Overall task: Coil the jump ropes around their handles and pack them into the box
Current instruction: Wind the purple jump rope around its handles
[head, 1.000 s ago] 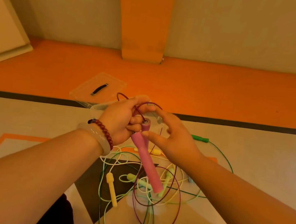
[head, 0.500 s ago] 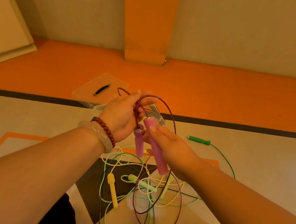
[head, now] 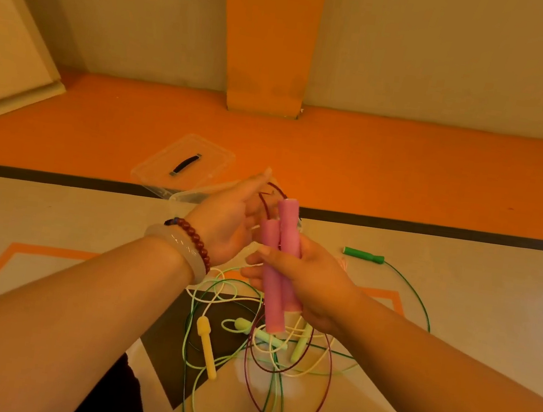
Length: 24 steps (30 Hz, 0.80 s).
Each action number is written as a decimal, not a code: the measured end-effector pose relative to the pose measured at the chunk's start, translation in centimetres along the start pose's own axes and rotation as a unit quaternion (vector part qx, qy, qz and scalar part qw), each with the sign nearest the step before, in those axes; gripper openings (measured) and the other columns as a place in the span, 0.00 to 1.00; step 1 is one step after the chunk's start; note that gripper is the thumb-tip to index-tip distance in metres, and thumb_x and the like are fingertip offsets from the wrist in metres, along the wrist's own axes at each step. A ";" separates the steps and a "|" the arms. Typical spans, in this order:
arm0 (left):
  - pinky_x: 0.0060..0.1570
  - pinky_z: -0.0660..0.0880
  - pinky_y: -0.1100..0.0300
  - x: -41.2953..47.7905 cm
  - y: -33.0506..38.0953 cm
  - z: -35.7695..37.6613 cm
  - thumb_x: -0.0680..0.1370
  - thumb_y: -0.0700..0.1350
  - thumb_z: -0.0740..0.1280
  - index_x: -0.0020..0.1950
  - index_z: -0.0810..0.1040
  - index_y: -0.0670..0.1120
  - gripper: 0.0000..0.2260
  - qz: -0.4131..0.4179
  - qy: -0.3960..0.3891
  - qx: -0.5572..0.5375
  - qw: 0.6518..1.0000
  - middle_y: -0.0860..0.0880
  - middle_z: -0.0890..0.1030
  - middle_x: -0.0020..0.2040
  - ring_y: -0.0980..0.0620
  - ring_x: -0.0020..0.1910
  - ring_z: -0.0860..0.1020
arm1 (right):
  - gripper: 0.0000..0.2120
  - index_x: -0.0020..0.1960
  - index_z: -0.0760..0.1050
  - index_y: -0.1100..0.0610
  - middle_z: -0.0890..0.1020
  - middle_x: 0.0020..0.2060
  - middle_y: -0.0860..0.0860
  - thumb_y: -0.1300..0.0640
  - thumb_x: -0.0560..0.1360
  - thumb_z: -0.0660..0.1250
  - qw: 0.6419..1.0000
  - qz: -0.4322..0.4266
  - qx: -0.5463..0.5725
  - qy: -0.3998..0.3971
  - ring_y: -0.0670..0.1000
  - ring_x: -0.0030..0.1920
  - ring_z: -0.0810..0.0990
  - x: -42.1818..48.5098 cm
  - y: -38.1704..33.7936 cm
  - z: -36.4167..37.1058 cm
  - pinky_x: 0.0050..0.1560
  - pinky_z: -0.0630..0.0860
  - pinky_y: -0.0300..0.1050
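Gripped in the right hand (head: 315, 280): two pink handles (head: 281, 241), side by side, near upright. Just left of their tops: left hand (head: 226, 224), fingers straight, clasping nothing. Below the right hand: maroon rope (head: 317, 402) hanging in loops. Behind the left hand: clear box (head: 188, 196), lid (head: 186, 163) beyond. Right of the right hand: green handle (head: 364, 254).

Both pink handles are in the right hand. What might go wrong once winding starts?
1. The maroon cord hangs into the tangled ropes by the yellow handle; winding may snag or drag them up.
2. The right hand grips the pink handles staggered, one higher; they might slide apart.
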<state>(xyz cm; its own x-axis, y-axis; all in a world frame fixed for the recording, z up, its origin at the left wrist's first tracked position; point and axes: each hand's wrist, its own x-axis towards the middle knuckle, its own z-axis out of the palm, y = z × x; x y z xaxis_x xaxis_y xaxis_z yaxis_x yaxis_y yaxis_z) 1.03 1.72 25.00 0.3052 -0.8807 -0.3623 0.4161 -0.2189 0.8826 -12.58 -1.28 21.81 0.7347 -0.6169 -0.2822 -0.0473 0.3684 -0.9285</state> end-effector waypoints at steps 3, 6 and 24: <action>0.37 0.70 0.58 -1.0 -1.4 1.0 0.75 0.56 0.66 0.54 0.76 0.46 0.15 -0.033 -0.034 0.050 0.998 0.48 0.78 0.40 0.53 0.37 0.75 | 0.10 0.58 0.74 0.55 0.84 0.45 0.59 0.57 0.78 0.66 1.000 -0.008 0.018 0.022 0.61 0.47 0.85 -0.5 -0.5 -0.2 0.48 0.82 0.55; 0.26 0.68 0.65 -2.0 -2.3 1.9 0.75 0.53 0.68 0.49 0.77 0.46 0.11 -0.043 -0.042 0.064 0.996 0.46 0.76 0.37 0.52 0.30 0.73 | 0.12 0.62 0.71 0.52 0.84 0.48 0.58 0.54 0.79 0.64 1.000 -0.010 0.005 0.013 0.62 0.46 0.85 -1.2 -1.0 -0.3 0.46 0.82 0.58; 0.38 0.67 0.57 -2.9 -2.5 3.1 0.67 0.54 0.73 0.48 0.85 0.47 0.15 0.016 -0.082 0.019 0.996 0.44 0.83 0.40 0.45 0.39 0.70 | 0.13 0.62 0.71 0.54 0.82 0.37 0.56 0.53 0.79 0.63 0.998 0.034 0.011 -0.052 0.55 0.37 0.83 -4.3 -2.6 -0.6 0.42 0.82 0.53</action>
<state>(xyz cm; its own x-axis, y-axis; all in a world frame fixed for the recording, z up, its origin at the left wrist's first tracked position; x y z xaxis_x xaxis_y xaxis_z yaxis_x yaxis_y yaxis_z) -3.59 3.56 24.75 0.1727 -0.9437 -0.2822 0.3748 -0.2020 0.9048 -16.05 0.00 25.25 0.7971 -0.5139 -0.3169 -0.0856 0.4234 -0.9019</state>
